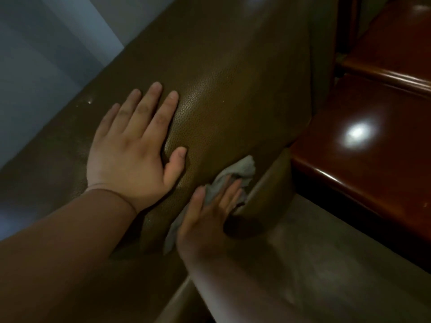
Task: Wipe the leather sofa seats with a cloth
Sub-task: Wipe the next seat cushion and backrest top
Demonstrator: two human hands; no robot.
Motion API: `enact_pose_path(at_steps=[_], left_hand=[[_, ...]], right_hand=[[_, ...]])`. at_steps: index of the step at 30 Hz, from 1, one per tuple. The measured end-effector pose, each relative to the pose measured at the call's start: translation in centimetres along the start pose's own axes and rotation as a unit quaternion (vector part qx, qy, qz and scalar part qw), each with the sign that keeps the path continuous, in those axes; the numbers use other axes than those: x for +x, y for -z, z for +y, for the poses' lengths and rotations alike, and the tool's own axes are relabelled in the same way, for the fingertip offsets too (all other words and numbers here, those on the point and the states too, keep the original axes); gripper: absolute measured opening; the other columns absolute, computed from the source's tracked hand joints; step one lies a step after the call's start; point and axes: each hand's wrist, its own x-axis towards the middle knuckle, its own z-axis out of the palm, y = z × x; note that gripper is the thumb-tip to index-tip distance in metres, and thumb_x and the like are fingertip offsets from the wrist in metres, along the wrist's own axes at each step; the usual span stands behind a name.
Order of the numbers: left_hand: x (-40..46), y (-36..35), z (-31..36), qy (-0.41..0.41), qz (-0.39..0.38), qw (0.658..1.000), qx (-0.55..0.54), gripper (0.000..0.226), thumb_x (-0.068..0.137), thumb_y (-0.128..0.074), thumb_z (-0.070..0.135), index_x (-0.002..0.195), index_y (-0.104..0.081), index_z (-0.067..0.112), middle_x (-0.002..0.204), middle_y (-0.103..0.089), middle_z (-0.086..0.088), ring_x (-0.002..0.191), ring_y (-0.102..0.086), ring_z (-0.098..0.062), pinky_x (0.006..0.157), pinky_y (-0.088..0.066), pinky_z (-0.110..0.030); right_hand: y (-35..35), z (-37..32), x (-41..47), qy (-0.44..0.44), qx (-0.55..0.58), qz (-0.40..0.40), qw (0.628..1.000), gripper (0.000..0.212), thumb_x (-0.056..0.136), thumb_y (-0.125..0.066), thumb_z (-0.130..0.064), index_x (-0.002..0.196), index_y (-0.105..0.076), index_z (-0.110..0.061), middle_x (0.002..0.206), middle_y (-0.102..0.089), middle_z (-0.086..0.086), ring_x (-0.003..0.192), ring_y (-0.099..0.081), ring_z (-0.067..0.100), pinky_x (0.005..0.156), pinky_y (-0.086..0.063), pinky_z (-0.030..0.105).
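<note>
1. A grey cloth [235, 176] is seen crumpled against the lower edge of a brown leather sofa cushion [233, 94], in the fold where that cushion meets the sofa's edge [263, 190].
2. The cloth is pressed onto the leather by the right hand [210, 220], whose fingers are laid nearly straight over it; one end of the cloth is shown past the fingertips and the other end below the thumb side of the hand.
3. The left hand [133, 148] is laid flat on the cushion just beside the cloth, with its fingers spread and its thumb held apart; nothing is held by it.
4. The cushion's grained surface is lit around the left hand's fingers and is dented slightly near the thumb.
5. Polished reddish wood [363, 145] with a bright reflected light spot is seen to the right of the sofa.
6. A pale wall [46, 54] is seen at the upper left, beyond the sofa.
</note>
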Motion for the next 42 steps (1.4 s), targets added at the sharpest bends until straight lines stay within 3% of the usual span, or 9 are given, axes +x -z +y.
enact_pose_path(at_steps=[3,7,9,12,15,19,26,33,42], left_hand=[[0.0,0.1,0.0,-0.001,-0.005,1.000,0.006,0.077,0.101,-0.037,0.057,0.167,-0.023,0.021,0.172,-0.026,-0.012,0.156,-0.028,-0.038,0.125,-0.026,-0.059],[-0.1,-0.3,-0.1,0.000,-0.003,1.000,0.009,0.077,0.100,-0.037,0.058,0.167,-0.022,0.022,0.172,-0.026,-0.012,0.156,-0.028,-0.038,0.125,-0.026,-0.058],[0.0,-0.2,-0.1,-0.002,0.000,1.000,0.008,0.077,0.100,-0.038,0.058,0.167,-0.024,0.022,0.171,-0.028,-0.012,0.155,-0.030,-0.038,0.124,-0.027,-0.058],[0.1,0.1,-0.1,-0.001,-0.004,1.000,0.011,0.078,0.099,-0.040,0.057,0.166,-0.026,0.022,0.171,-0.029,-0.012,0.154,-0.032,-0.039,0.123,-0.029,-0.058],[0.2,0.1,-0.1,0.001,-0.018,1.000,0.017,0.078,0.098,-0.039,0.059,0.166,-0.025,0.024,0.171,-0.027,-0.011,0.155,-0.031,-0.037,0.123,-0.029,-0.058],[0.2,0.2,-0.2,-0.003,-0.016,1.000,0.024,0.079,0.098,-0.040,0.060,0.166,-0.029,0.021,0.170,-0.030,-0.012,0.156,-0.031,-0.036,0.126,-0.024,-0.058],[0.0,-0.2,-0.4,0.024,-0.003,1.000,0.018,0.090,0.094,-0.045,0.065,0.161,-0.038,0.005,0.167,-0.035,-0.017,0.156,-0.031,-0.035,0.126,-0.023,-0.058],[0.0,-0.2,-0.5,0.036,-0.011,0.999,0.023,0.098,0.092,-0.044,0.074,0.161,-0.035,0.005,0.168,-0.032,-0.017,0.156,-0.030,-0.034,0.128,-0.015,-0.055],[-0.1,0.7,-1.1,0.174,-0.016,0.981,-0.078,0.089,0.100,-0.025,0.071,0.163,-0.032,0.008,0.170,-0.031,-0.010,0.159,-0.023,-0.027,0.130,-0.010,-0.052]], right_hand=[[0.2,0.7,-1.6,0.030,-0.029,-0.051,0.998,0.076,0.093,-0.004,-0.079,0.142,0.046,-0.048,0.163,0.040,-0.005,0.153,0.033,0.015,0.129,0.005,0.049],[0.3,6.2,4.9,0.109,-0.099,0.088,0.985,0.049,0.107,-0.046,-0.022,0.145,-0.028,0.001,0.156,-0.013,0.049,0.148,-0.013,0.065,0.116,-0.021,0.077],[-0.8,7.1,5.9,0.086,-0.136,0.144,0.976,0.042,0.104,-0.051,-0.013,0.136,-0.036,0.010,0.142,-0.030,0.058,0.134,-0.028,0.076,0.102,-0.034,0.082],[-1.2,3.5,3.3,0.047,-0.113,0.046,0.991,0.066,0.114,-0.022,-0.038,0.155,-0.027,0.013,0.163,-0.009,0.042,0.153,-0.007,0.058,0.119,-0.015,0.072],[1.7,-1.9,4.7,0.154,0.032,-0.020,0.987,0.063,0.112,-0.017,-0.053,0.164,0.000,-0.022,0.173,0.012,0.013,0.160,0.009,0.031,0.127,-0.005,0.060],[7.5,-10.4,14.2,0.270,-0.140,-0.021,0.953,0.063,0.105,-0.010,-0.061,0.164,-0.018,-0.038,0.174,0.012,0.000,0.158,0.019,0.028,0.128,0.002,0.059],[10.7,-15.1,17.1,0.525,-0.421,-0.191,0.715,0.064,0.106,-0.024,-0.061,0.157,-0.042,-0.028,0.166,-0.034,0.002,0.157,-0.021,0.025,0.128,-0.014,0.049],[9.2,-24.0,30.0,0.299,-0.564,-0.194,0.745,0.073,0.101,-0.008,-0.071,0.165,-0.008,-0.034,0.174,-0.005,0.001,0.160,-0.003,0.028,0.128,-0.001,0.048],[7.1,-22.6,22.2,0.461,-0.523,-0.347,0.627,0.074,0.099,-0.004,-0.073,0.165,-0.004,-0.040,0.174,0.004,-0.010,0.160,0.007,0.015,0.130,0.001,0.042]])
